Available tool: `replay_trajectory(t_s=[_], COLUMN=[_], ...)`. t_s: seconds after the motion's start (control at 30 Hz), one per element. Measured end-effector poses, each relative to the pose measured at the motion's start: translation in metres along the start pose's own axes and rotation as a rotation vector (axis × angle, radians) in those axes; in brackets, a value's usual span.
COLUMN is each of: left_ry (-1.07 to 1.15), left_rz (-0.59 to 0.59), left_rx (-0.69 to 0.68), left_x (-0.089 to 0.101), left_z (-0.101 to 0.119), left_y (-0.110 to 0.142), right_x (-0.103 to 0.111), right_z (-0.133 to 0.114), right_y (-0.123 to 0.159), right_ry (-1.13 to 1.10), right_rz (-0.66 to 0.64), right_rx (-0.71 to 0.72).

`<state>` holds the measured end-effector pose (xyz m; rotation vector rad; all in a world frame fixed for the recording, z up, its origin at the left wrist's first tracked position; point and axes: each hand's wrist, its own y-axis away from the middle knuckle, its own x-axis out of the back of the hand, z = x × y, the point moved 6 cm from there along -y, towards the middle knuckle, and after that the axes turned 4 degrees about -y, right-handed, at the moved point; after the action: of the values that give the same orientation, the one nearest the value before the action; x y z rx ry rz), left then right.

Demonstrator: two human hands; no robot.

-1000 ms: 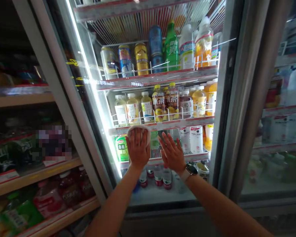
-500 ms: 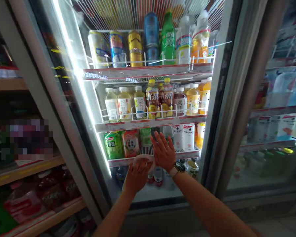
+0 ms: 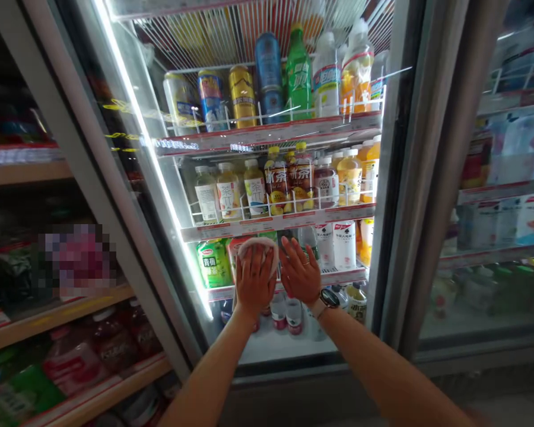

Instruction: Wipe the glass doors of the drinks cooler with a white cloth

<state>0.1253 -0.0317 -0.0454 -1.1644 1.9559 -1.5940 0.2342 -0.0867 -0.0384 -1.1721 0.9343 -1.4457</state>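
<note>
My left hand lies against the glass door of a lit drinks fridge, with a pale cloth held under its fingers. The cloth's upper edge shows above the fingertips; the rest is hidden by the hand. Just right of it, my right hand rests flat on the glass with its fingers stretched out and nothing in it. A watch is on my right wrist. Behind the glass near the hands stand a green drink pack and white bottles.
Fridge shelves hold cans, a green bottle and iced tea bottles. A metal frame post stands to the right, beside another glass-fronted fridge section. At left are dim wooden-edged shelves with drinks.
My left hand and the cloth swept down the glass, then came back up beside my right hand. My right hand stayed on the glass. The view shifted slightly.
</note>
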Motion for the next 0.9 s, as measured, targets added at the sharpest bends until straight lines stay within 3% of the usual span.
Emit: replay_trajectory(t_s=[0.13,0.23,0.33,0.5,0.6,0.7,0.9], left_ry=[0.010,-0.032,-0.023,-0.012,-0.006,-0.003,-0.003], left_rz=[-0.122,-0.195,-0.193,-0.036,0.057,0.065,-0.036], left_rx=[-0.101,-0.128,-0.109,0.077,0.148,0.095,-0.009], left_x=[-0.008,-0.011,-0.007,0.007,0.009,0.005,-0.011], left_z=[0.015,0.016,0.011,-0.004,-0.006,0.004,0.023], left_y=[0.080,0.112,0.092,-0.010,-0.046,-0.037,0.056], right_x=[0.001,0.000,-0.002,-0.001,0.001,0.001,-0.001], right_z=[0.000,0.000,0.000,0.000,0.000,0.000,0.001], right_y=[-0.001,0.000,0.001,0.000,-0.001,-0.001,0.000], right_ry=[0.014,0.007,0.003,0.010,0.005,0.012,0.012], right_rz=[-0.002,-0.002,-0.010,-0.012,0.000,0.010,0.005], right_rx=[0.000,0.001,-0.002,0.002,0.008,0.009,0.005])
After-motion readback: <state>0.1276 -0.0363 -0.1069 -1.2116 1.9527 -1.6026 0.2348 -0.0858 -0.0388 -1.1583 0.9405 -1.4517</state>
